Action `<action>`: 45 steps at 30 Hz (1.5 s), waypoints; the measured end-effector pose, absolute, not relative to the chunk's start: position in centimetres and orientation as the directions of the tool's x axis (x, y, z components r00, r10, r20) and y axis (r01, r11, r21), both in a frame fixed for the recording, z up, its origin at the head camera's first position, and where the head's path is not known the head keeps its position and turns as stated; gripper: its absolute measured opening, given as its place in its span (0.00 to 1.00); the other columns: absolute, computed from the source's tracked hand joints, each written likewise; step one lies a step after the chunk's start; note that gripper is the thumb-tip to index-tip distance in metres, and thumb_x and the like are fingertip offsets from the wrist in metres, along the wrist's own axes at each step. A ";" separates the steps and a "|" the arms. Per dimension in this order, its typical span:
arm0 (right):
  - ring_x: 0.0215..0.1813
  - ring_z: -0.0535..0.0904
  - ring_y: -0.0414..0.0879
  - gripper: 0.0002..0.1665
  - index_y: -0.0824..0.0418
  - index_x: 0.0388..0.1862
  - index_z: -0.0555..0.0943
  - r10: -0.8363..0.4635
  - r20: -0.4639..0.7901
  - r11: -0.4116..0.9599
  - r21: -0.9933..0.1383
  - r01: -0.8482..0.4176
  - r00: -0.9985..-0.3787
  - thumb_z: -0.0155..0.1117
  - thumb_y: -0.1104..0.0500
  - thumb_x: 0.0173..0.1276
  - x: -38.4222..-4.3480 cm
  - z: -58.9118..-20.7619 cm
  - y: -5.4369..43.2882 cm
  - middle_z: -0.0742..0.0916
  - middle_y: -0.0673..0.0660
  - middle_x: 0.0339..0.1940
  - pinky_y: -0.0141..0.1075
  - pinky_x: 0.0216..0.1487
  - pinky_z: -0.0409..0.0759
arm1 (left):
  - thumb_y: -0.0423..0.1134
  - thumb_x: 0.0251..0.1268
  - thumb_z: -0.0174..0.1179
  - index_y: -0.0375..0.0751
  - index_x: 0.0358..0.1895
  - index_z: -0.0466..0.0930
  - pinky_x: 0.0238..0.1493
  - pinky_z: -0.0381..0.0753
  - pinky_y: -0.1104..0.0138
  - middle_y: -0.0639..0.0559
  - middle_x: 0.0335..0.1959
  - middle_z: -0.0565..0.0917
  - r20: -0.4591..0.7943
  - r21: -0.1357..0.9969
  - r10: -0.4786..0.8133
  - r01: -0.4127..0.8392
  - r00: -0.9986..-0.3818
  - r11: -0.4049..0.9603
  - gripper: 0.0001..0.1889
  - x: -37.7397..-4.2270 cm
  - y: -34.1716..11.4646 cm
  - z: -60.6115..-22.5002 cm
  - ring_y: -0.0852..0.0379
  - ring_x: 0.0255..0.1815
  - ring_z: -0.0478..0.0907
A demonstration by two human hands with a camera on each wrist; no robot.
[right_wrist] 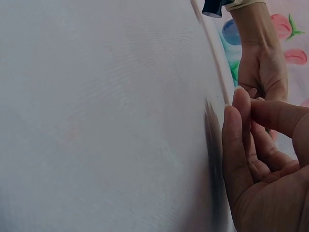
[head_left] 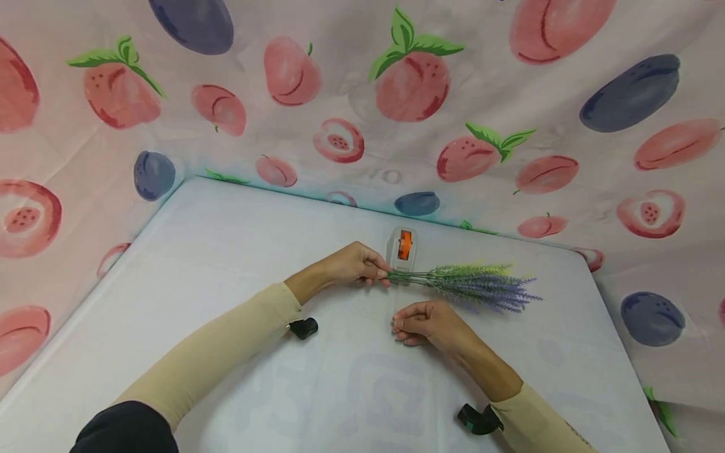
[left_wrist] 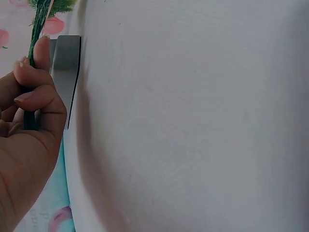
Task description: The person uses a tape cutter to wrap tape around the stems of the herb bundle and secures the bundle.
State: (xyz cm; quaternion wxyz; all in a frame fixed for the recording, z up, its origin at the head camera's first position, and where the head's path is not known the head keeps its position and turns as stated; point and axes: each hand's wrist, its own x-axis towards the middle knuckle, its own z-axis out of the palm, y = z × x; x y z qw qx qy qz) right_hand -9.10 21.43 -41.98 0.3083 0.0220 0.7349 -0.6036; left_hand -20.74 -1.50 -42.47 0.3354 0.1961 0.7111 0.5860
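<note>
My left hand (head_left: 362, 264) pinches the stem ends of a bunch of artificial lavender (head_left: 487, 286), purple and yellow-green, which points to the right. In the left wrist view its green stems (left_wrist: 38, 29) rise from between the curled fingers. Behind the stems lies a grey tape dispenser (head_left: 403, 242) with an orange roll core, partly overlapped by them. Nearer the front, my right hand (head_left: 430, 324) has its thumb pressed against its fingertips. A faint strip of clear tape (head_left: 395, 299) runs from the dispenser down to those fingertips; it hardly shows.
Under everything is a white-covered table (head_left: 272, 251). A fruit-print cloth (head_left: 351, 75) hangs behind it and at its sides. Black wrist devices (head_left: 303, 328) sit at both sleeve cuffs.
</note>
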 end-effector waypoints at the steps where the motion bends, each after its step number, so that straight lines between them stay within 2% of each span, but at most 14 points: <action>1: 0.39 0.90 0.45 0.16 0.73 0.52 0.83 -0.339 -0.479 0.269 -0.874 0.404 -0.810 0.67 0.63 0.72 -9.1 -42.0 21.4 0.91 0.59 0.40 0.36 0.43 0.87 | 0.29 0.73 0.59 0.31 0.52 0.86 0.23 0.64 0.70 0.38 0.40 0.90 -0.248 0.965 0.672 -0.116 -0.698 0.236 0.11 -20.8 -1.5 -42.5 0.59 0.23 0.71; 11: 0.39 0.89 0.44 0.16 0.73 0.53 0.83 -0.343 -0.481 0.265 -0.874 0.407 -0.807 0.66 0.63 0.72 -9.1 -42.1 21.5 0.91 0.59 0.40 0.36 0.43 0.87 | 0.33 0.77 0.57 0.33 0.52 0.82 0.23 0.60 0.68 0.44 0.37 0.89 -0.247 0.965 0.702 -0.100 -0.667 0.244 0.09 -20.9 -1.8 -42.5 0.59 0.20 0.62; 16: 0.39 0.89 0.44 0.16 0.73 0.53 0.83 -0.342 -0.484 0.263 -0.872 0.413 -0.805 0.66 0.63 0.72 -9.3 -42.2 21.4 0.91 0.59 0.40 0.36 0.43 0.87 | 0.32 0.77 0.56 0.35 0.53 0.82 0.25 0.63 0.67 0.42 0.40 0.87 -0.254 0.961 0.709 -0.089 -0.658 0.261 0.09 -21.1 -1.9 -42.5 0.58 0.22 0.64; 19: 0.40 0.89 0.44 0.15 0.73 0.53 0.83 -0.341 -0.486 0.261 -0.871 0.416 -0.805 0.67 0.64 0.72 -9.3 -42.3 21.4 0.91 0.59 0.40 0.36 0.43 0.87 | 0.32 0.76 0.58 0.36 0.51 0.84 0.25 0.64 0.67 0.42 0.39 0.87 -0.255 0.959 0.701 -0.082 -0.666 0.270 0.09 -21.1 -1.9 -42.5 0.58 0.22 0.65; 28: 0.40 0.89 0.45 0.16 0.73 0.53 0.83 -0.332 -0.486 0.275 -0.870 0.410 -0.808 0.67 0.63 0.72 -9.2 -42.3 21.4 0.91 0.60 0.41 0.37 0.44 0.87 | 0.35 0.71 0.63 0.35 0.42 0.88 0.21 0.62 0.67 0.51 0.28 0.87 -0.252 0.958 0.643 -0.093 -0.723 0.272 0.07 -21.2 -1.6 -42.9 0.60 0.17 0.62; 45: 0.40 0.89 0.45 0.15 0.73 0.52 0.84 -0.330 -0.474 0.280 -0.875 0.395 -0.816 0.67 0.63 0.72 -9.5 -42.1 21.2 0.91 0.61 0.40 0.36 0.43 0.87 | 0.32 0.71 0.61 0.33 0.42 0.87 0.20 0.61 0.68 0.51 0.24 0.85 -0.290 0.944 0.606 -0.117 -0.741 0.309 0.07 -21.1 -1.0 -42.6 0.60 0.16 0.62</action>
